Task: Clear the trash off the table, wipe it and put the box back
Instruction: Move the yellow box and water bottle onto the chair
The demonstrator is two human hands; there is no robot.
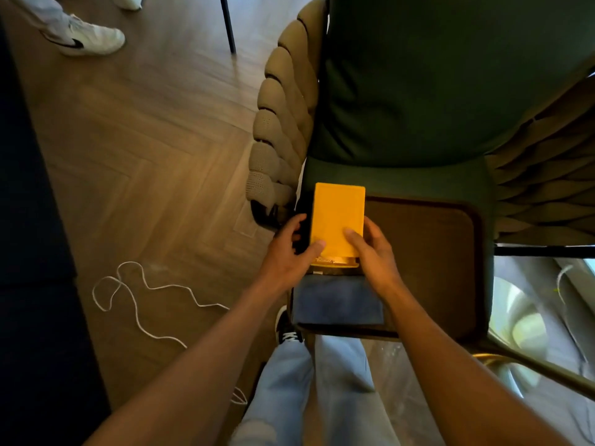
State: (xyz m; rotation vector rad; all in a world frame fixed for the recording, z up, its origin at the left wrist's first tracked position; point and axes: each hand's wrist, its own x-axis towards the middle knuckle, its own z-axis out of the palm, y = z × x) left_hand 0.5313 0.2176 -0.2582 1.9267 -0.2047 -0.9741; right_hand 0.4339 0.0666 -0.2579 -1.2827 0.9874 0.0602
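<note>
We see the yellow box point(338, 220) between both hands, long axis pointing away; left hand point(286, 252) and right hand point(373, 252) grip its near sides equally.

Green chair point(418, 91) (cushioned), herringbone wood floor point(145, 149).

This looks like a home living or dining room: herringbone wood floor point(135, 149), a cushioned green chair point(418, 91) with woven rope sides, and a glass-topped table point(531, 333) at the right edge.
</note>
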